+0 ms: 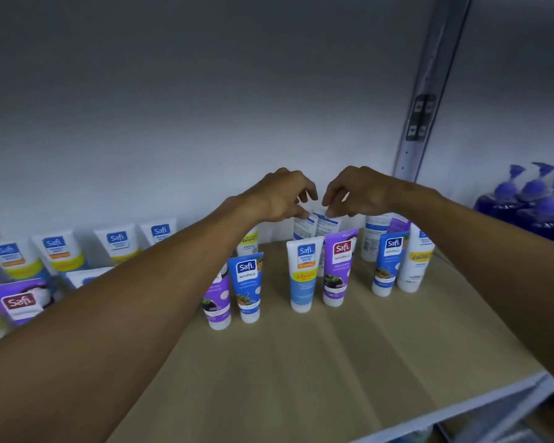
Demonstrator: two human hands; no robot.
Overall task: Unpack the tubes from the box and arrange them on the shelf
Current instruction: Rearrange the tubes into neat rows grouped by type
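While both hands reach to the back row, the left hand [282,195] and right hand [357,193] each pinch a white tube's [317,226] crimped top, steadying it upright on the shelf [349,362], label outward.

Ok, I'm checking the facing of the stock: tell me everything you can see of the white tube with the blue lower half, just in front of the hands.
The white tube stands upright on its white cap on the tan shelf, label forward. It looks like soft plastic: white above with a blue Safi logo, an orange band, a yellow band, then light blue. A purple tube stands close on its right; whether they touch is unclear. Neither hand touches it.
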